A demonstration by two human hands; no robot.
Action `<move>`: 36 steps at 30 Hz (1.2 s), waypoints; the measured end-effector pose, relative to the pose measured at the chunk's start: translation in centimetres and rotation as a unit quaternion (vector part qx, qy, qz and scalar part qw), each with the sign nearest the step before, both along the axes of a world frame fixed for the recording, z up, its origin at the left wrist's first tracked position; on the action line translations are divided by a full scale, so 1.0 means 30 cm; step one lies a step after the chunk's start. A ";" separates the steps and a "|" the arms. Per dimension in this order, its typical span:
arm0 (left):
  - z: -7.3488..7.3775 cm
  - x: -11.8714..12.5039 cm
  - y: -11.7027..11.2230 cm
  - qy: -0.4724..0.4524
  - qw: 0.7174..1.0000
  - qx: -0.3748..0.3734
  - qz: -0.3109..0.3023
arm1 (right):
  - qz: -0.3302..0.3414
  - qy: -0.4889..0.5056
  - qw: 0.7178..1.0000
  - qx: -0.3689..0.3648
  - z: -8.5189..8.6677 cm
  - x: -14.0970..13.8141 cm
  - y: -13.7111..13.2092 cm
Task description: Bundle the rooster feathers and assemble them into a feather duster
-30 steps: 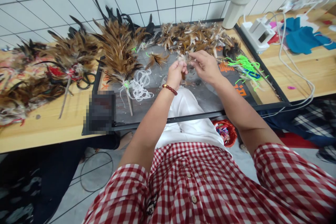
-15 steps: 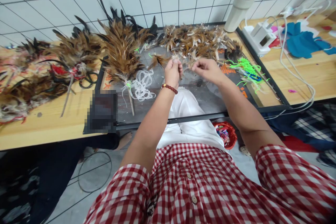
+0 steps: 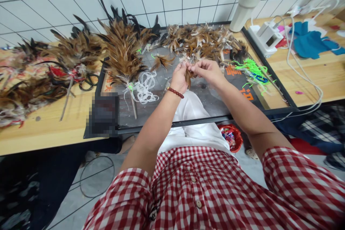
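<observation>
Both my hands meet above the grey mat point(image 3: 205, 97) at the table's middle. My left hand point(image 3: 180, 78), with a red bead bracelet at the wrist, is closed round a small bunch of brown feathers point(image 3: 188, 78) that hang down from it. My right hand point(image 3: 207, 72) pinches the top of the same bunch, its fingertips touching the left hand's. A loose heap of brown and white feathers point(image 3: 202, 41) lies just beyond them. A finished feather duster point(image 3: 122, 57) with a stick handle and white string point(image 3: 142, 88) lies to the left.
More feather dusters point(image 3: 48, 68) and black scissors point(image 3: 87, 82) lie on the wooden table at left. Neon green cord point(image 3: 252, 68) lies at right. A white bottle point(image 3: 244, 5), a power strip point(image 3: 265, 36) with cables and blue cloth point(image 3: 309, 41) are at far right.
My right hand, half a second ago a little apart from the left, has come back to it and now pinches the feather bunch. The camera view shifted slightly.
</observation>
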State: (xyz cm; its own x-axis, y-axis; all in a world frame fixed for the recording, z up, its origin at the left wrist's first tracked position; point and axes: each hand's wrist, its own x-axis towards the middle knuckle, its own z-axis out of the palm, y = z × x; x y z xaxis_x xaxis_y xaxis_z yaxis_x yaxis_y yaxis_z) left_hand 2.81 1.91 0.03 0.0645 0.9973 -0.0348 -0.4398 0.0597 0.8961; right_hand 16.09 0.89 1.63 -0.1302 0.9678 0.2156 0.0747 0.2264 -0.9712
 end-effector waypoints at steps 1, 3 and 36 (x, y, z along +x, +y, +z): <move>-0.002 0.001 0.000 0.007 1.000 0.001 0.001 | -0.014 -0.003 1.000 0.007 0.003 0.006 0.002; -0.003 0.007 -0.005 0.015 1.000 0.004 -0.006 | -0.037 -0.007 0.999 0.020 0.008 0.018 0.008; 0.108 -0.057 -0.005 -0.067 0.978 -0.082 0.182 | -0.083 -0.423 0.888 0.161 -0.100 0.024 0.048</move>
